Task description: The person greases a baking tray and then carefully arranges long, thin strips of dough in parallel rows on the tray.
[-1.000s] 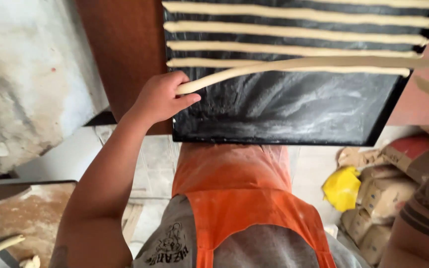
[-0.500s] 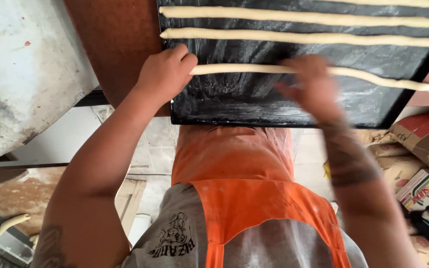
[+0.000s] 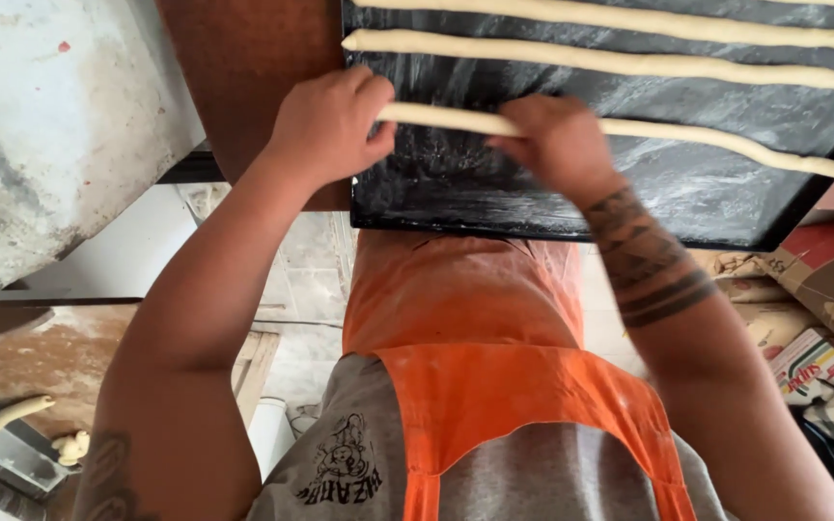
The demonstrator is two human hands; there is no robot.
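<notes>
Nearest dough rope (image 3: 687, 138) lying across black baking tray (image 3: 456, 198), below two other ropes. Left hand (image 3: 328, 123) fingers curled on its end, right hand (image 3: 557, 143) pinching further along. Uneven pull could probably thin or tear it.

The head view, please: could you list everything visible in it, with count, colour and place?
dough ropes: three full, a fourth at the top edge, pale cream, lying lengthwise across the tray
tray: one, black, floured, top centre
table: one, brown, under the tray
sacks: several, brown and red, lower right
dough scraps: two, pale, lower left
apron: one, orange, centre
left hand: gripping the nearest rope's end
right hand: pressing on the same rope
</notes>
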